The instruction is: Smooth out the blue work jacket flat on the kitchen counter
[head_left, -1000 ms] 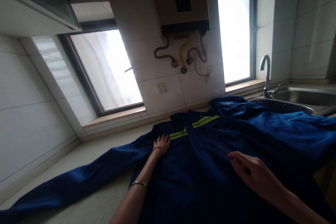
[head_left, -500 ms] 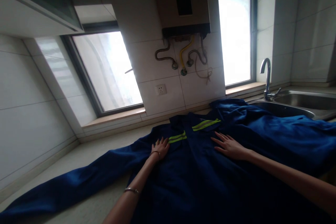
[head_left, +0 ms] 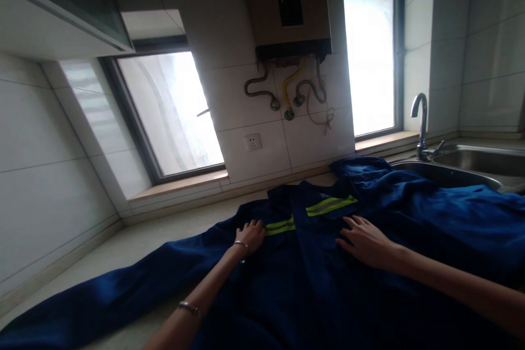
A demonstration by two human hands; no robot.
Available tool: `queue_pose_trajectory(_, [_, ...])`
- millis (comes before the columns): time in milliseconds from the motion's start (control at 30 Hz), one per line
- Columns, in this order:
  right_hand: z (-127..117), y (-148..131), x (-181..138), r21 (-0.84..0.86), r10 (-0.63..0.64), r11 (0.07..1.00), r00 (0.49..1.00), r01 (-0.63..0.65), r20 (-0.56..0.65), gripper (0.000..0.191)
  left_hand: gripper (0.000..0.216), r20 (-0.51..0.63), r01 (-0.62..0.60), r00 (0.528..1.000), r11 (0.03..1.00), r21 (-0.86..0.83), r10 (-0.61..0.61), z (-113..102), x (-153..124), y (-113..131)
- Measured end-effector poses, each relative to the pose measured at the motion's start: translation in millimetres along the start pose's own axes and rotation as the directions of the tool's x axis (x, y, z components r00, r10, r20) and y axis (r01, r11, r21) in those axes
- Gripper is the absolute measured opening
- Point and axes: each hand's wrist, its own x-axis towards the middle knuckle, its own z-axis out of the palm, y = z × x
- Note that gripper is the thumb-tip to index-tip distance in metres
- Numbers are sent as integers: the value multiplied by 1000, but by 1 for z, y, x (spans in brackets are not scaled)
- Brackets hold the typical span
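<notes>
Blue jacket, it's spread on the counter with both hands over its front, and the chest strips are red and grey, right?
Not quite: in the head view, the chest strips are yellow-green and grey, not red. The blue jacket does lie spread on the counter, left hand and right hand over its front.

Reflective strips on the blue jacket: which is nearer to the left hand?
The shorter strip, left in view: its end lies beside the left hand; the longer strip lies nearer the right hand.

2 hands (head_left: 251,235) (head_left: 366,241), 1 jacket (head_left: 297,268)
</notes>
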Motion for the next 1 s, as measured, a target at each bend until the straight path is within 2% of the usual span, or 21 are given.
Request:
queue_pose_trajectory(100, [-2,-1,52,5,-29,1000,991,30,-134,39,33,-63,100,993,995,-12,-101,-1,27,16])
queue_pose_trajectory(200, [15,2,110,64,25,998,995,-19,-101,32,41,-122,122,985,992,-44,-126,9,52,40])
queue_pose_trajectory(267, [30,7,143,94,85,992,995,-80,-47,31,46,-162,80,983,995,-67,-90,17,65,57])
queue_pose_trajectory(367, [48,18,186,90,171,982,985,-168,-36,33,53,-173,-77,983,991,-112,57,27,78,75])
queue_pose_trajectory(433, [57,27,209,91,244,966,969,-240,-39,36,56,-129,-166,981,974,-156,146,32,85,80])
queue_pose_trajectory(500, [65,36,228,107,322,942,946,-318,-29,38,55,-83,-190,981,961,-199,177,37,89,81])
queue_pose_trajectory(700, [88,47,258,260,492,835,870,-485,44,45,54,-92,-139,989,935,-327,115,46,93,76])
queue_pose_trajectory(767, [89,48,262,340,500,811,866,-476,21,47,53,-128,-94,991,918,-386,48,46,96,73])
queue_pose_trajectory(833, [82,50,267,427,459,808,888,-406,-26,45,53,-165,-35,985,891,-453,-45,46,101,69])
queue_pose_trajectory(1000, [45,63,270,612,221,786,966,-93,-137,36,60,-216,57,952,818,-573,-217,46,109,52])
